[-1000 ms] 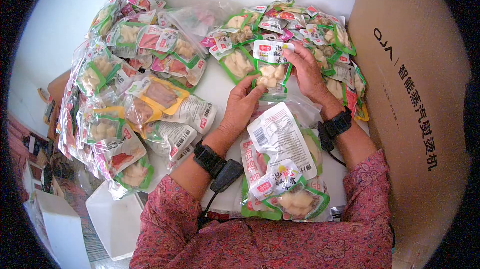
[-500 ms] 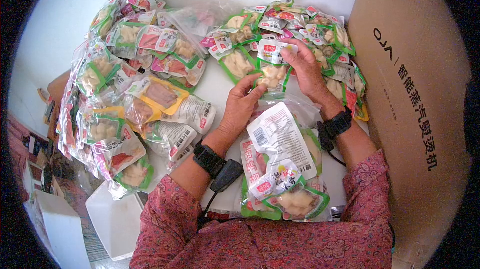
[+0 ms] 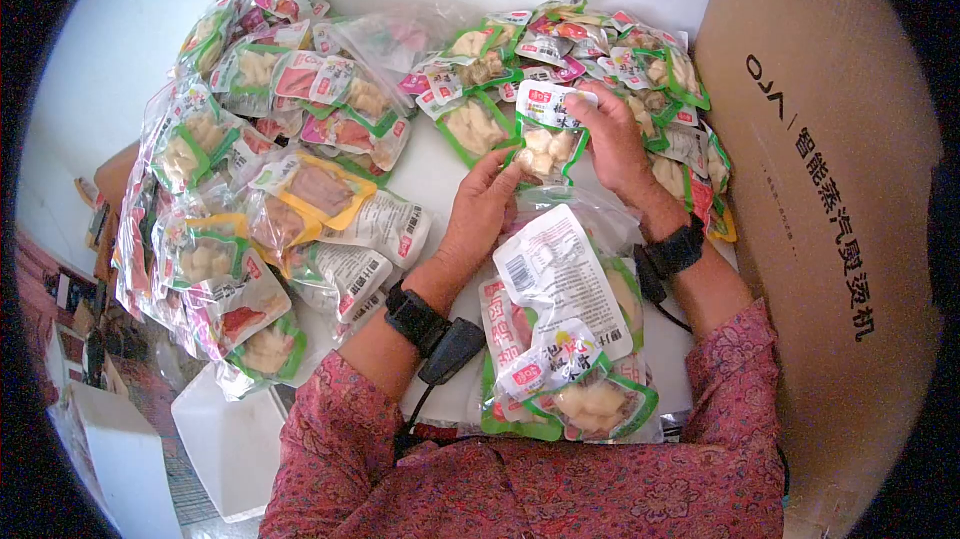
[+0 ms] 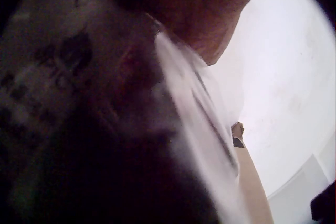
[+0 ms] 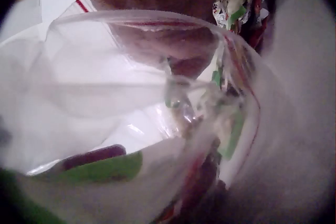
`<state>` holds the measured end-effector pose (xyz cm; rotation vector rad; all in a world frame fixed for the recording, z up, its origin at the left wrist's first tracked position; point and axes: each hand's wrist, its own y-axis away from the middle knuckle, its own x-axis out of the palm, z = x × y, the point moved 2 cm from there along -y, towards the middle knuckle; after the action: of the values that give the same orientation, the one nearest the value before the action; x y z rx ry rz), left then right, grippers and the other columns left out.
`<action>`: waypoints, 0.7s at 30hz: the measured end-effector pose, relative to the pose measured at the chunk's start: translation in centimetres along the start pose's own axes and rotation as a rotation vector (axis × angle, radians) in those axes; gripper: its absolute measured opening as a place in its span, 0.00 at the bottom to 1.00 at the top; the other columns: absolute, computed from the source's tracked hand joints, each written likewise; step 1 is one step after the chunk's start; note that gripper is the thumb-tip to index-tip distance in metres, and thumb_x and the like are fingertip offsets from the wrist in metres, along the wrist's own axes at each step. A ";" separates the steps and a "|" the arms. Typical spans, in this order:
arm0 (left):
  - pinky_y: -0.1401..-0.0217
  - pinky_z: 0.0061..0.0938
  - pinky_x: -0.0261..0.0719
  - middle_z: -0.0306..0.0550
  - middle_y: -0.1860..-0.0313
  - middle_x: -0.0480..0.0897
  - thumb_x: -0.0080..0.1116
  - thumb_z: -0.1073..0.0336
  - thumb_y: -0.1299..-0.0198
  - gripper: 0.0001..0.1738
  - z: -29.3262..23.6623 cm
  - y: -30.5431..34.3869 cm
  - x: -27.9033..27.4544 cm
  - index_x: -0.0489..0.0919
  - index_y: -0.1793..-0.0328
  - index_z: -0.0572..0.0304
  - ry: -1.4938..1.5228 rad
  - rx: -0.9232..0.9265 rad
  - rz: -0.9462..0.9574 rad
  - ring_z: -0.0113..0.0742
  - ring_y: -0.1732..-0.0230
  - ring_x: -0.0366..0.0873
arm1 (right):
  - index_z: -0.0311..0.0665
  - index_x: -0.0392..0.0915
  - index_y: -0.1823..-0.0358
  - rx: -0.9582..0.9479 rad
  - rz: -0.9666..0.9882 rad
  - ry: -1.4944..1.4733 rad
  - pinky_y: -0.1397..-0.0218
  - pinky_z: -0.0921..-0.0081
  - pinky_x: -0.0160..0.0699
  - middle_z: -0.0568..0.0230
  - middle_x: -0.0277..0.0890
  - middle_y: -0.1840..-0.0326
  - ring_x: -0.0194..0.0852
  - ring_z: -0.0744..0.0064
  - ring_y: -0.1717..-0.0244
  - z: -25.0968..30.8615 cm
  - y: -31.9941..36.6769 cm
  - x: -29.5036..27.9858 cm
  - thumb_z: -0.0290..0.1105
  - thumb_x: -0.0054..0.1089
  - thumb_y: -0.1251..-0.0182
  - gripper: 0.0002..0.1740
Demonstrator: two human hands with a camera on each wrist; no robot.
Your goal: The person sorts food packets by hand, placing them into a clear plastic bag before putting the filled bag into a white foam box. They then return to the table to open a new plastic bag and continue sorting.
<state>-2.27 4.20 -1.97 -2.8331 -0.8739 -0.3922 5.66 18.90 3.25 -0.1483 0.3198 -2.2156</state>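
Observation:
In the head view a small clear-windowed food packet (image 3: 546,151), with a white label, green border and pale pieces inside, is held up between both hands. My right hand (image 3: 617,146) grips its upper right side, thumb over the label. At its lower left corner, my left hand (image 3: 478,211) pinches the edge between thumb and fingers. Just below the hands lies an open clear plastic bag (image 3: 570,314) filled with several packets, a white back label on top. The right wrist view shows this bag's clear film (image 5: 142,61) close up, partly covering the hand. The left wrist view is dark and blurred.
Filled bags of packets (image 3: 330,194) are heaped along the left of the white table (image 3: 420,154). A pile of loose packets (image 3: 640,79) lies at the back right. A tall cardboard box (image 3: 810,239) walls off the right side. A white bin (image 3: 225,439) stands at the lower left.
The right thumb has slid onto the packet's label, and the packet has tilted slightly and shifted a little to the right. The left hand stays at its lower corner; the bags have not moved.

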 end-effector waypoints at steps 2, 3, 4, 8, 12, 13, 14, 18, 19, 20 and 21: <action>0.87 0.12 0.55 0.36 0.69 0.77 0.44 0.63 0.37 0.17 -0.2 0.3 -0.3 0.68 0.44 0.57 0.034 -0.032 -0.026 0.17 0.86 0.59 | 0.36 0.71 0.54 0.057 -0.008 0.007 0.65 0.80 0.73 0.66 0.74 0.64 0.72 0.80 0.66 -0.1 -0.1 0.2 0.40 0.50 0.38 0.17; 0.86 0.11 0.56 0.38 0.67 0.76 0.43 0.62 0.37 0.18 -0.3 0.4 -0.4 0.67 0.42 0.57 0.068 -0.065 -0.052 0.17 0.85 0.60 | 0.37 0.70 0.52 0.069 0.118 -0.312 0.62 0.79 0.73 0.64 0.74 0.60 0.72 0.78 0.62 -0.4 -0.4 0.9 0.40 0.48 0.37 0.18; 0.86 0.11 0.56 0.38 0.67 0.76 0.43 0.62 0.37 0.18 -0.2 0.3 -0.5 0.67 0.42 0.57 0.069 -0.066 -0.054 0.17 0.85 0.60 | 0.38 0.68 0.49 0.082 0.243 -0.632 0.59 0.77 0.73 0.63 0.73 0.56 0.72 0.76 0.59 -0.4 -0.6 1.4 0.40 0.47 0.37 0.18; 0.86 0.11 0.56 0.38 0.66 0.75 0.41 0.64 0.37 0.17 -1.5 0.4 0.2 0.67 0.44 0.58 0.373 -0.077 -0.090 0.18 0.84 0.60 | 0.40 0.57 0.38 0.015 0.427 -0.433 0.45 0.70 0.66 0.59 0.66 0.45 0.65 0.70 0.46 0.5 -0.3 1.5 0.39 0.49 0.38 0.27; 0.88 0.13 0.55 0.34 0.72 0.73 0.42 0.64 0.39 0.13 -1.2 0.4 0.0 0.69 0.49 0.55 0.345 -0.149 0.117 0.18 0.85 0.60 | 0.35 0.49 0.35 -0.158 0.543 -0.338 0.40 0.71 0.61 0.57 0.64 0.42 0.62 0.69 0.42 0.8 0.2 2.0 0.37 0.56 0.43 0.38; 0.88 0.13 0.55 0.34 0.72 0.73 0.42 0.64 0.39 0.13 -1.0 0.2 -0.3 0.69 0.49 0.55 0.351 -0.165 0.111 0.18 0.85 0.60 | 0.35 0.49 0.35 -0.142 0.537 -0.343 0.40 0.71 0.61 0.57 0.64 0.42 0.62 0.69 0.42 1.7 0.4 1.8 0.37 0.56 0.43 0.38; 0.86 0.12 0.57 0.35 0.71 0.73 0.41 0.63 0.39 0.13 -1.1 -0.3 -0.5 0.69 0.51 0.56 0.293 -0.154 0.172 0.18 0.83 0.62 | 0.35 0.51 0.36 -0.114 0.617 -0.267 0.41 0.73 0.62 0.59 0.66 0.46 0.64 0.71 0.44 2.7 0.5 1.6 0.37 0.56 0.43 0.36; 0.75 0.15 0.67 0.35 0.69 0.74 0.41 0.61 0.39 0.14 -0.4 -0.1 -0.1 0.70 0.51 0.58 0.119 -0.084 0.167 0.21 0.74 0.69 | 0.36 0.63 0.44 -0.172 0.539 -0.083 0.50 0.79 0.69 0.69 0.71 0.60 0.69 0.78 0.55 2.0 -0.2 1.2 0.35 0.57 0.43 0.26; 0.71 0.17 0.69 0.35 0.69 0.73 0.41 0.61 0.39 0.15 -0.7 0.0 0.1 0.70 0.51 0.59 0.077 -0.045 0.174 0.23 0.73 0.70 | 0.36 0.66 0.47 -0.187 0.446 0.003 0.53 0.80 0.70 0.71 0.71 0.61 0.69 0.80 0.58 2.5 -0.1 1.1 0.35 0.57 0.43 0.22; 0.68 0.20 0.68 0.35 0.69 0.74 0.41 0.59 0.39 0.16 -0.7 0.4 0.6 0.72 0.51 0.62 0.152 -0.093 0.094 0.24 0.71 0.69 | 0.35 0.72 0.57 -0.143 0.310 0.059 0.58 0.79 0.72 0.69 0.73 0.65 0.71 0.79 0.62 3.1 0.3 0.6 0.33 0.57 0.43 0.14; 0.68 0.20 0.68 0.35 0.69 0.74 0.41 0.59 0.39 0.16 -0.8 0.3 0.5 0.72 0.51 0.62 0.144 -0.099 0.104 0.24 0.71 0.69 | 0.35 0.72 0.57 -0.143 0.296 0.055 0.58 0.79 0.72 0.69 0.73 0.65 0.71 0.79 0.62 2.8 -0.1 0.2 0.33 0.57 0.43 0.14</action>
<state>-1.88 4.03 -1.13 -2.8802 -0.6947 -0.6331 6.08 18.35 6.00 -0.1098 0.4987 -1.9063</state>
